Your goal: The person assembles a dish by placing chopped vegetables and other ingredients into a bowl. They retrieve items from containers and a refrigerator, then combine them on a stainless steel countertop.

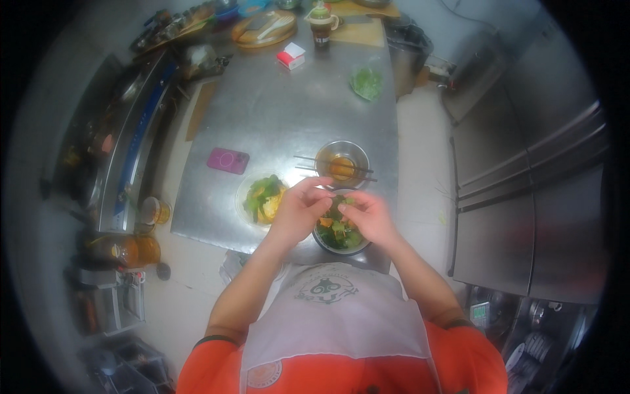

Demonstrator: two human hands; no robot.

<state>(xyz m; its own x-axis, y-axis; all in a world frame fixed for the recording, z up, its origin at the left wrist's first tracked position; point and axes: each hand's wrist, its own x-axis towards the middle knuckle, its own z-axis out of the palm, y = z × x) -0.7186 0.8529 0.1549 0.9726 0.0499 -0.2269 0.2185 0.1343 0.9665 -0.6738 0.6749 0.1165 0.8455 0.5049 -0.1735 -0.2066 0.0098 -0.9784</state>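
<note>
Over a dark-rimmed bowl [344, 252] of leafy greens [340, 236] with orange pieces, my two hands meet at the fingertips. The thumb and fingers of my left hand [300, 209] are drawn together above the bowl's left side. My right hand [371, 217] is closed in a similar pinch at its right side. Dark green shows between the fingertips, but whether it is held or lies in the bowl below is unclear. Left of my left hand stands a clear bowl [239, 205] with green leaves [262, 192] and a yellow food [270, 207].
Just beyond the hands, chopsticks [308, 158] lie across a metal bowl [342, 146] holding orange-yellow liquid. A purple phone [228, 160] rests at left on the steel table [275, 111]. Farther back are a red-and-white box [291, 56], a bagged green item [366, 83] and a drink cup [321, 29].
</note>
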